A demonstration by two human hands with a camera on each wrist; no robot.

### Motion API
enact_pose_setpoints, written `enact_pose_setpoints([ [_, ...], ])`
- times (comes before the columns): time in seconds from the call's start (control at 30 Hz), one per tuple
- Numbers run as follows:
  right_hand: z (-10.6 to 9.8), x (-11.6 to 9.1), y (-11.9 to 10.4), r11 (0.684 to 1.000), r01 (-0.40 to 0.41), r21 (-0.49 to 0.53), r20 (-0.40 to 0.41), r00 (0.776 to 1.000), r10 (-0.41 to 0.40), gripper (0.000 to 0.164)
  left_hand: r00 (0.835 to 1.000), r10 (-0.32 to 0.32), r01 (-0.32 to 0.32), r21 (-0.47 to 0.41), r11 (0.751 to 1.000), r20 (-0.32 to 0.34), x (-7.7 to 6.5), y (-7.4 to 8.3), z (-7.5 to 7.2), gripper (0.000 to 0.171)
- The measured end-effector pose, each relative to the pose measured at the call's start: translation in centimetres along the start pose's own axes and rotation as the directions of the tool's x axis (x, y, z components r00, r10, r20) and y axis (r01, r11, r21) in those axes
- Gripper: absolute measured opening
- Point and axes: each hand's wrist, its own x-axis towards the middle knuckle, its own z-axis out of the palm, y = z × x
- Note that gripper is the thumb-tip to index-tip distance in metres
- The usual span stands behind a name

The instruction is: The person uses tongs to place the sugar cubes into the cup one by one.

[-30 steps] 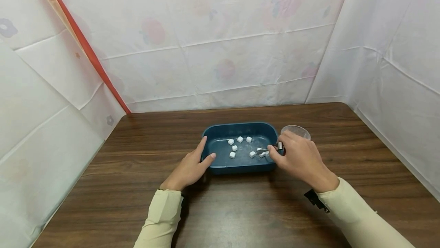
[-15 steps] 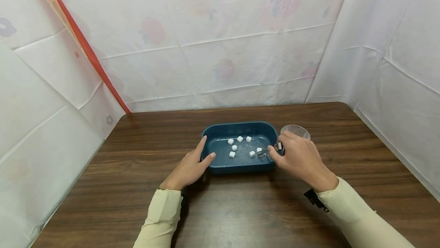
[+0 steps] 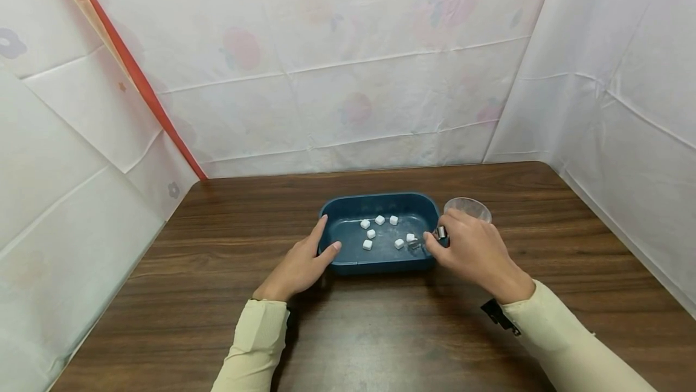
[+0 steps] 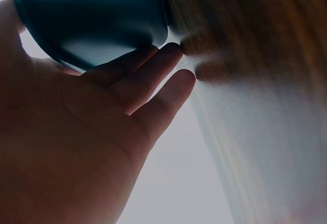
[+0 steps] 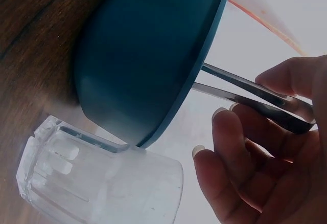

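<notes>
Metal tongs (image 5: pixel 231 95) are pinched between the thumb and fingers of my right hand (image 3: pixel 475 248), their two arms reaching over the rim into a dark blue basin (image 3: pixel 380 267). Several small white cubes (image 3: pixel 367 246) lie scattered on its floor. The tong tips are beside a cube (image 3: pixel 410 238) near the basin's right end; whether anything sits between them is too small to tell. At the left end, my left hand (image 3: pixel 296 266) rests against the basin wall, fingers fairly straight outside, thumb at the rim. A clear glass (image 5: pixel 112 178) stands upright just right of the basin, partly behind my right hand.
Everything stands on a dark wood-grain table (image 3: pixel 359 331). White patterned sheeting (image 3: pixel 337 66) rises along its back and both sides, with a red strip (image 3: pixel 147 93) at the back left corner.
The tong tips have shifted slightly at the basin's right end, and a cube beside them a second ago no longer shows. My left hand and the basin hold still.
</notes>
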Motion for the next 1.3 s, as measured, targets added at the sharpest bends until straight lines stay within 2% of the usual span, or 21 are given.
enact_pose_setpoints([
  [1.3,0.41,-0.06,-0.18,0.998,0.061,0.001,-0.048,0.997,-0.06,0.027,1.0,0.008,-0.008,0.008,1.0,0.006,-0.05,-0.11,0.01,0.078],
])
